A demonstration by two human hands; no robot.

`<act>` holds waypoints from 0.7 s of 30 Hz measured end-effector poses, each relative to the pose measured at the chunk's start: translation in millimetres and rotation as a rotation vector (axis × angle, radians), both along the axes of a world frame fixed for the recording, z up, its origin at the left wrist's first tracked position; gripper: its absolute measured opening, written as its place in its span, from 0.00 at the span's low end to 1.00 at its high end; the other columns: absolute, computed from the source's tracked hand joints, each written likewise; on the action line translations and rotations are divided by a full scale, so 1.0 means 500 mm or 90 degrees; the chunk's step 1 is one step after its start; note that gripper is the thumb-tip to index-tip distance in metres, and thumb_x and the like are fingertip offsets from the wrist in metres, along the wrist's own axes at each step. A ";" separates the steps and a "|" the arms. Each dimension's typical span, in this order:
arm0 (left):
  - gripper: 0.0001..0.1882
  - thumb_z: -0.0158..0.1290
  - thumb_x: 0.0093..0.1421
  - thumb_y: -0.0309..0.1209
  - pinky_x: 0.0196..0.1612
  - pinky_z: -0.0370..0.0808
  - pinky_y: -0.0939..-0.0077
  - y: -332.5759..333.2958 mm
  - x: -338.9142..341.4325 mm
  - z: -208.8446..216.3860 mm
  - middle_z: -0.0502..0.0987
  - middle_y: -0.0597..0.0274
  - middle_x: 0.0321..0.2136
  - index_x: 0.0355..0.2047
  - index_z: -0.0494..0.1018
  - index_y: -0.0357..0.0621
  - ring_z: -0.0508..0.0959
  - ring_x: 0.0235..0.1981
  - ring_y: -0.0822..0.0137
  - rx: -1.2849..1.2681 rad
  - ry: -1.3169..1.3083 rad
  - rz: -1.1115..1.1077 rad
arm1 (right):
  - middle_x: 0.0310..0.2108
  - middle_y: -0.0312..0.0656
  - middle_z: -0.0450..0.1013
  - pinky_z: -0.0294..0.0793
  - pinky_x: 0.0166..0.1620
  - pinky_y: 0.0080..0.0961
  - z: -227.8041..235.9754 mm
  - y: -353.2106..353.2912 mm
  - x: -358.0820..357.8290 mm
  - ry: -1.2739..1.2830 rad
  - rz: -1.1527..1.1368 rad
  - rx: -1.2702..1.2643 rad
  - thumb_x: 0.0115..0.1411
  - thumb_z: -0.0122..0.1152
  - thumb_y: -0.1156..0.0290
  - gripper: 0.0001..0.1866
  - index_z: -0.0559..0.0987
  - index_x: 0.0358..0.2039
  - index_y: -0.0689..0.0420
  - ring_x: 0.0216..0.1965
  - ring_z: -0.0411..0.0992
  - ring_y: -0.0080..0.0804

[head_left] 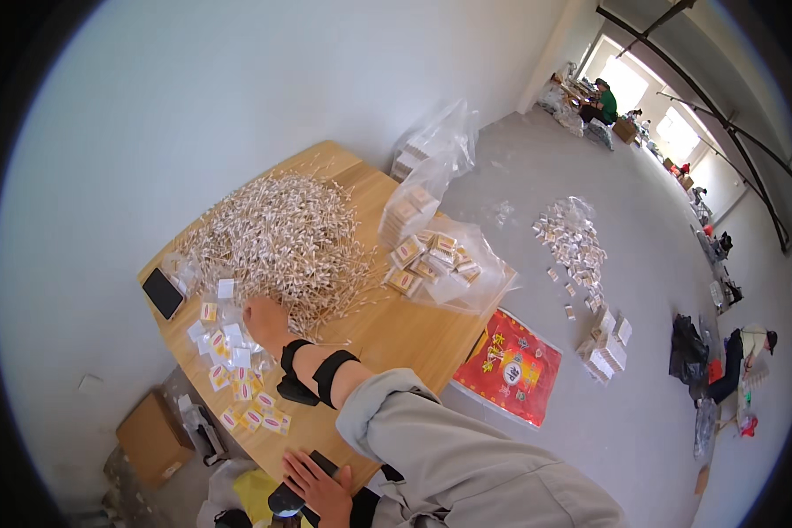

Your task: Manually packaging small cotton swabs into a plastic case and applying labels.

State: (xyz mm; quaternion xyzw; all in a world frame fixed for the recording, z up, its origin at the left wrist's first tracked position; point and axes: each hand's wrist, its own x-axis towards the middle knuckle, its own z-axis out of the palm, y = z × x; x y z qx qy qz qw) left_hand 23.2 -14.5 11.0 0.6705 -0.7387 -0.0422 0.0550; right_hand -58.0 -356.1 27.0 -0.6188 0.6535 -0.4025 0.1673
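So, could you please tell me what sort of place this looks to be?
Probably a packing workshop: a heap of cotton swabs and small yellow-and-white packets lie on a wooden table, and a person in green sits in the background.

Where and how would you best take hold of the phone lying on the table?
Probably pinch the phone midway along its long edges, coming from above, on the side toward the nearest rim of the table. It lies flat, dark screen up, and its narrow width suits a pinch across, while clear plastic crowds its other long side.
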 end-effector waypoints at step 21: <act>0.50 0.52 0.55 0.58 0.66 0.43 0.40 0.006 0.004 -0.010 0.46 0.36 0.67 0.65 0.50 0.32 0.45 0.69 0.42 0.003 0.076 0.029 | 0.20 0.31 0.69 0.59 0.19 0.12 0.086 0.161 -0.245 -0.748 0.115 0.288 0.58 0.62 0.69 0.06 0.78 0.34 0.58 0.15 0.64 0.16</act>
